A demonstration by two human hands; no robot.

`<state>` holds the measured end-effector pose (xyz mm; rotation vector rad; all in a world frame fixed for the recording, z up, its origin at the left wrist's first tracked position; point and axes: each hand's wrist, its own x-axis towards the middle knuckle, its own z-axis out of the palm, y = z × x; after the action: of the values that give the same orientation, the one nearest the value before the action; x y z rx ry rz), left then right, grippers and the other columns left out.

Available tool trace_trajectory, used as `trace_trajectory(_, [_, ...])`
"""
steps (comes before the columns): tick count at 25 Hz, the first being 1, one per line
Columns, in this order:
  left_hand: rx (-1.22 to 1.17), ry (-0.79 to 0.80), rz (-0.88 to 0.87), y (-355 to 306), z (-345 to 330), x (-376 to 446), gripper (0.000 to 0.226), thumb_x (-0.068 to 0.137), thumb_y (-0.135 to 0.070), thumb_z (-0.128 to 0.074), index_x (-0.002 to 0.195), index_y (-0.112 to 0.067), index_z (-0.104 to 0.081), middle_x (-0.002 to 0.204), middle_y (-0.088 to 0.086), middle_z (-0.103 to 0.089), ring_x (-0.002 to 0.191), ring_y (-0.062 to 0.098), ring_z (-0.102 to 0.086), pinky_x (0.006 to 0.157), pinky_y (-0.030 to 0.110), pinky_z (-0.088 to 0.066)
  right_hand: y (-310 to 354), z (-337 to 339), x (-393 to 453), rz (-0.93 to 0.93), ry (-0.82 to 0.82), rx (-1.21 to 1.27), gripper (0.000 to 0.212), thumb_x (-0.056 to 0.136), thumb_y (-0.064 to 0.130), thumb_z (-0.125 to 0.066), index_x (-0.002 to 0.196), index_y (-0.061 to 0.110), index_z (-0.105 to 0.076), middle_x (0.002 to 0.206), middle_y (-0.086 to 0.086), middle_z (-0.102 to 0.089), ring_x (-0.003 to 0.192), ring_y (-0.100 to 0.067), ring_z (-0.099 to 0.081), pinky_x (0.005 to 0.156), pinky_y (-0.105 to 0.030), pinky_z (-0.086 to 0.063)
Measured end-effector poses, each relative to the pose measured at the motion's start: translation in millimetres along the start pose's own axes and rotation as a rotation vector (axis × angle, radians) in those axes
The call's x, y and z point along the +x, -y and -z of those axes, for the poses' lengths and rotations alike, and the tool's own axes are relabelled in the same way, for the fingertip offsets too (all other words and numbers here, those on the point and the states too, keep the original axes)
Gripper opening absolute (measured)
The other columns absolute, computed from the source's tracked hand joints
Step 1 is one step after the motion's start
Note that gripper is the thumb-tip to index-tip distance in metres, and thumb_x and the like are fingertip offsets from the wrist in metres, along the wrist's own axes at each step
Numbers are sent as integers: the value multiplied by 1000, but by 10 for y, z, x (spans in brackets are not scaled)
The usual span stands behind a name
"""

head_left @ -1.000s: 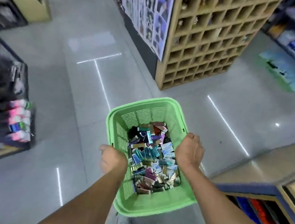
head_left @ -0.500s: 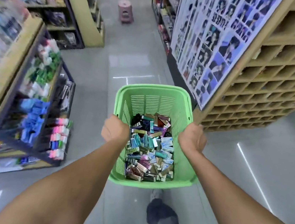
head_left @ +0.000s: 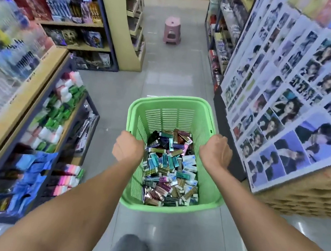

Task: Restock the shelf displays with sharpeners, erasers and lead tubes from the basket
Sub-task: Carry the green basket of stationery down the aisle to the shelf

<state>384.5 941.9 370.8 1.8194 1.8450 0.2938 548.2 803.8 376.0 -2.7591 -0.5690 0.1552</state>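
Observation:
I carry a green plastic basket (head_left: pixel 173 107) in front of me above the floor. My left hand (head_left: pixel 127 146) grips its left rim and my right hand (head_left: pixel 215 152) grips its right rim, both fists curled over the edge. Inside lies a heap of small stationery packs (head_left: pixel 170 172): teal, blue, purple and gold boxes of erasers, sharpeners and lead tubes. To my left stands a tiered shelf display (head_left: pixel 57 116) with green, white, blue and pink packs.
A pink plastic stool (head_left: pixel 172 30) stands in the aisle ahead. A wall of photo prints (head_left: pixel 288 98) on a wooden cubby unit (head_left: pixel 308 197) lines the right. Stocked shelves (head_left: pixel 69 19) fill the back left. My leg (head_left: pixel 130 250) shows below the basket.
The view has turned left and lifted into the aisle. The shelf display on the left has come closer, the cubby unit has slid to the right. Both hands keep their grip on the basket.

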Motion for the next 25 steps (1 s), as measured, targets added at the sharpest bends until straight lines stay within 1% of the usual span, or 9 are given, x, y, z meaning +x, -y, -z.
trace_trajectory(3, [4,-10,2,-686,-254,887,14,89,-15,-59,99,-5,-59,91,9,-68,83,28,-65,77,38,-56,458,-148,1044,10,-22,-1,23,87,11,-68,105,1,-59,100,-14,-61,82,-28,-61,77,-44,-57])
trace_trajectory(5, [7,13,-6,-1137,-424,1465,14,89,-13,-57,99,-5,-60,91,9,-68,82,28,-64,75,37,-55,724,-326,1734,-7,-26,-4,18,86,11,-68,99,2,-59,94,-13,-63,77,-27,-62,72,-44,-58])
trace_trajectory(7, [1,40,-21,-1563,-592,2057,14,88,-13,-57,99,-4,-60,92,11,-68,85,31,-65,78,40,-57,983,-518,2411,-40,-27,4,15,84,10,-67,95,3,-59,89,-12,-64,74,-27,-64,69,-43,-59])
trace_trajectory(10, [18,74,-51,-2297,-794,2949,17,88,-15,-58,101,-4,-60,94,12,-68,89,32,-66,81,42,-57,1438,-706,3470,-89,-12,8,13,84,10,-68,92,4,-59,87,-11,-64,74,-26,-65,68,-43,-60])
trace_trajectory(14, [32,66,-89,-3313,-971,3972,16,90,-14,-59,101,-4,-60,93,11,-65,89,32,-64,80,39,-55,1972,-771,4726,-131,-6,38,13,84,11,-70,88,7,-58,82,-7,-62,70,-23,-63,67,-41,-59])
trace_trajectory(18, [46,49,-78,-4396,-1381,5035,11,89,-12,-58,97,-6,-61,91,9,-66,87,31,-65,80,39,-56,2405,-893,6147,-145,11,37,13,85,11,-67,90,5,-57,86,-9,-59,70,-24,-64,64,-40,-59])
trace_trajectory(20, [44,41,-61,-4926,-1651,5587,7,89,-11,-58,94,-7,-60,89,8,-64,86,30,-64,77,34,-54,2605,-995,6958,-116,17,29,9,85,11,-65,89,5,-58,86,-8,-61,68,-24,-62,57,-34,-55])
trace_trajectory(23, [58,19,-30,-5690,-1931,6267,6,91,-10,-56,86,-9,-53,83,7,-58,78,28,-56,67,32,-44,2915,-1083,8087,-70,56,13,5,87,11,-61,87,7,-59,82,-6,-62,58,-18,-52,45,-24,-35])
trace_trajectory(25, [55,13,-12,-6216,-2061,6726,9,92,-10,-56,85,-9,-51,83,8,-57,77,27,-53,68,33,-42,3130,-1118,8824,-59,53,27,6,87,12,-60,89,6,-61,84,-8,-66,56,-18,-50,44,-22,-33])
